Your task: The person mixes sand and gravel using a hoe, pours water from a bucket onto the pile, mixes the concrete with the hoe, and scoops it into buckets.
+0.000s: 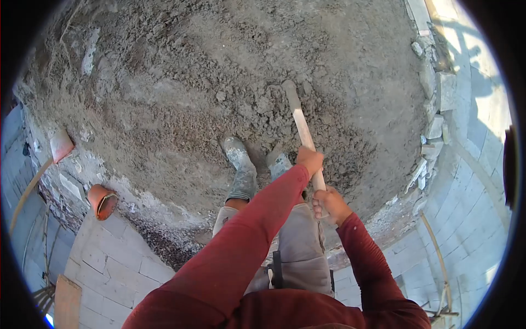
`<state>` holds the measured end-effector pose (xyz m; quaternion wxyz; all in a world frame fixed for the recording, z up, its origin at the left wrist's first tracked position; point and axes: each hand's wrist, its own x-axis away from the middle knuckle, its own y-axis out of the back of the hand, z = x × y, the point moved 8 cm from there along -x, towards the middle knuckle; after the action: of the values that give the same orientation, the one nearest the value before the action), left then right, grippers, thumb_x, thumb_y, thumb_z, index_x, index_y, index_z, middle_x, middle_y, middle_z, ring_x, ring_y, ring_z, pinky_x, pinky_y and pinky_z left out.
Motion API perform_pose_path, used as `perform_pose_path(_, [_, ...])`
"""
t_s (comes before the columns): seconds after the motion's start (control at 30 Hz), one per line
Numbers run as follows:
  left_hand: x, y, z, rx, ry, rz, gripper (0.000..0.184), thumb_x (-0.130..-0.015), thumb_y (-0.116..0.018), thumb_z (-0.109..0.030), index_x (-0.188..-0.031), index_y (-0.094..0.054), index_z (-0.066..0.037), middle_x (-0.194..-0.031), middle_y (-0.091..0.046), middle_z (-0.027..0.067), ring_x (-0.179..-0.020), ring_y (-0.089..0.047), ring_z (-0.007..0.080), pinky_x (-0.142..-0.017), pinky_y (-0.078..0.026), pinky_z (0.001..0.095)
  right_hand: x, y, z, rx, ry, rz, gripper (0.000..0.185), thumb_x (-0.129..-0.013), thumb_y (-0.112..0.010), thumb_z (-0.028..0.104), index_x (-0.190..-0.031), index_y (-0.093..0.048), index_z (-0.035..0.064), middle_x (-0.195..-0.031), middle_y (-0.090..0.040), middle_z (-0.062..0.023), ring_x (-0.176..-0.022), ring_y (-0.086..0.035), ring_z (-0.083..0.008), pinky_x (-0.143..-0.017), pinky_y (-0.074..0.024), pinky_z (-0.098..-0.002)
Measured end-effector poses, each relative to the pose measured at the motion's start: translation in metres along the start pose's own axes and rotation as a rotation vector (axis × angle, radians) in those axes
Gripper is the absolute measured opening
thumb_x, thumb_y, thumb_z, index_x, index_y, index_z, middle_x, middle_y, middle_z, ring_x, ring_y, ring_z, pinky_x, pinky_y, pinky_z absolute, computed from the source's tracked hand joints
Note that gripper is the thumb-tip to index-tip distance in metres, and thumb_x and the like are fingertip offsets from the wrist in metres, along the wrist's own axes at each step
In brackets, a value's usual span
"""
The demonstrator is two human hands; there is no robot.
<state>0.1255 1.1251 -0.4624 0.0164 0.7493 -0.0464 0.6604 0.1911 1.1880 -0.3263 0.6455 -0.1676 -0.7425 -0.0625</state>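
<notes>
A wooden handle (303,129) runs up from my hands to the loose grey soil (263,104). Its far end is darker and rests at the soil; whether a tool head is buried there cannot be made out. My left hand (310,160) is wrapped round the middle of the handle. Lower down, near its close end, my right hand (330,204) has its fingers closed round the wood. Both of my boots (241,164) stand on the ground just below the loose soil, coated in grey dirt.
An orange bucket (102,202) lies tilted at the lower left. Above it is a dirty shovel blade (61,146) with a long handle. Broken blocks (435,127) line the right edge, beside a pale block wall (471,115). A wooden board (68,301) stands at the bottom left.
</notes>
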Motion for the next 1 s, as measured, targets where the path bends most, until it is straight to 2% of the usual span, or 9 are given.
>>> perform_pose_path(0.03, [0.007, 0.006, -0.006, 0.04, 0.035, 0.038, 0.037, -0.082, -0.064, -0.007, -0.108, -0.052, 0.017, -0.083, -0.061, 0.0194, -0.056, -0.065, 0.0277, -0.048, -0.051, 0.0403, -0.002, -0.004, -0.003, 0.017, -0.022, 0.017, 0.014, -0.087, -0.058, 0.009, -0.096, -0.048, 0.0062, -0.072, -0.051, -0.0029, -0.051, -0.049, -0.0155, -0.044, -0.0444, -0.034])
perform_pose_path(0.07, [0.004, 0.009, -0.001, 0.063, 0.02, 0.06, 0.028, -0.081, -0.063, -0.007, -0.098, -0.056, 0.015, -0.076, -0.059, 0.0157, -0.055, -0.063, 0.0259, -0.046, -0.05, 0.0399, 0.001, -0.011, -0.007, 0.012, -0.039, 0.0, 0.014, -0.087, -0.059, 0.008, -0.096, -0.048, 0.0061, -0.071, -0.051, -0.0032, -0.051, -0.049, -0.0156, -0.044, -0.0448, -0.0349])
perform_pose_path(0.17, [-0.003, 0.013, 0.002, -0.012, 0.046, 0.127, 0.027, -0.082, -0.063, -0.008, -0.1, -0.055, 0.011, -0.074, -0.058, 0.0127, -0.055, -0.06, 0.0234, -0.048, -0.051, 0.0399, -0.004, -0.023, -0.007, -0.061, -0.008, -0.002, 0.011, -0.085, -0.06, 0.007, -0.089, -0.05, 0.0051, -0.069, -0.052, -0.0044, -0.051, -0.051, -0.0162, -0.043, -0.0457, -0.0375])
perform_pose_path(0.33, [0.001, 0.007, 0.002, -0.06, 0.097, 0.13, 0.012, -0.08, -0.062, -0.009, -0.084, -0.056, 0.001, -0.072, -0.054, 0.0088, -0.057, -0.056, 0.0204, -0.049, -0.052, 0.0376, -0.005, -0.013, -0.007, 0.025, 0.026, -0.012, 0.012, -0.084, -0.063, 0.009, -0.082, -0.054, 0.0018, -0.069, -0.054, -0.0067, -0.053, -0.055, -0.0175, -0.043, -0.0476, -0.0383])
perform_pose_path(0.53, [-0.02, 0.01, 0.012, -0.139, 0.159, 0.162, 0.013, -0.078, -0.06, -0.011, -0.086, -0.052, -0.005, -0.068, -0.051, 0.0057, -0.056, -0.052, 0.0188, -0.051, -0.048, 0.0354, -0.002, -0.011, -0.008, -0.032, 0.068, 0.005, 0.014, -0.085, -0.064, 0.008, -0.09, -0.058, -0.0042, -0.072, -0.056, -0.009, -0.055, -0.057, -0.0193, -0.046, -0.0505, -0.0391])
perform_pose_path(0.77, [-0.044, 0.007, 0.007, -0.257, 0.011, 0.074, 0.011, -0.081, -0.062, -0.013, -0.087, -0.055, -0.007, -0.069, -0.052, 0.0036, -0.059, -0.055, 0.0174, -0.052, -0.049, 0.0359, -0.009, 0.014, -0.022, -0.105, 0.178, 0.107, 0.023, -0.085, -0.064, 0.008, -0.101, -0.058, -0.0082, -0.074, -0.058, -0.0121, -0.056, -0.058, -0.0215, -0.048, -0.052, -0.0402])
perform_pose_path(0.87, [-0.043, -0.017, 0.019, -0.27, -0.071, -0.007, 0.01, -0.081, -0.062, -0.015, -0.085, -0.053, -0.01, -0.066, -0.054, 0.0017, -0.054, -0.053, 0.0152, -0.05, -0.048, 0.0319, -0.019, 0.048, -0.036, -0.126, 0.228, 0.199, 0.022, -0.084, -0.064, 0.008, -0.099, -0.056, -0.0062, -0.074, -0.057, -0.0102, -0.056, -0.057, -0.0198, -0.048, -0.0512, -0.0375])
perform_pose_path(0.93, [-0.054, -0.052, 0.055, -0.218, -0.112, -0.086, 0.012, -0.082, -0.061, -0.014, -0.088, -0.054, -0.006, -0.067, -0.055, 0.0034, -0.053, -0.053, 0.018, -0.05, -0.048, 0.0339, -0.04, 0.109, -0.064, -0.064, 0.261, 0.278, 0.018, -0.084, -0.064, 0.009, -0.096, -0.054, -0.0007, -0.073, -0.056, -0.0054, -0.055, -0.055, -0.0149, -0.047, -0.0473, -0.0312])
perform_pose_path(1.0, [-0.023, -0.116, 0.107, -0.181, -0.244, -0.178, 0.019, -0.084, -0.061, -0.011, -0.09, -0.053, 0.005, -0.068, -0.056, 0.01, -0.055, -0.059, 0.0227, -0.052, -0.05, 0.0391, -0.06, 0.2, -0.121, -0.025, 0.37, 0.279, 0.023, -0.084, -0.064, 0.01, -0.102, -0.053, -0.0006, -0.066, -0.054, -0.0053, -0.047, -0.05, -0.0125, -0.04, -0.042, -0.0309])
